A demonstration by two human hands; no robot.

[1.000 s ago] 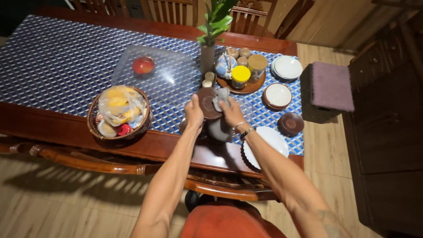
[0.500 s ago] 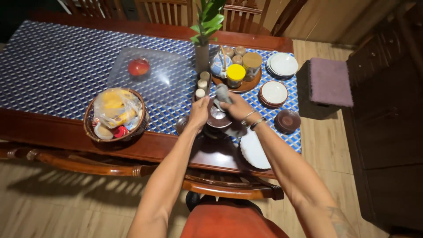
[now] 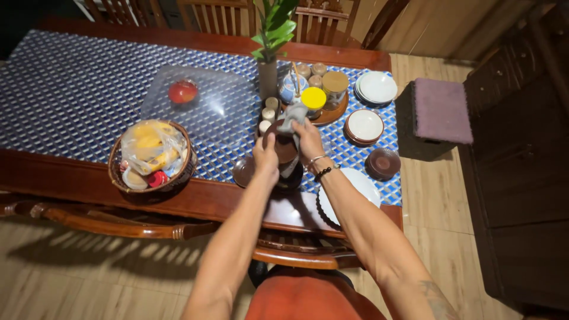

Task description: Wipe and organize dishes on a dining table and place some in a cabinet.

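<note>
My left hand grips the edge of a small brown saucer, held tilted above the near side of the table. My right hand presses a grey cloth against the saucer's upper part. Below the hands sits a dark brown dish and a dark pile of dishes, mostly hidden by my wrists. A large white plate lies just right of my right forearm.
A wicker basket of bagged food sits left. A clear dome covers a red fruit. A round tray with jars, stacked white plates, a brown-rimmed bowl, a brown saucer, a potted plant and a purple-cushioned stool stand around.
The saucer went from raised down to the dish pile and is now lifted and tilted again, with the cloth moved to its upper edge. The view shifted slightly.
</note>
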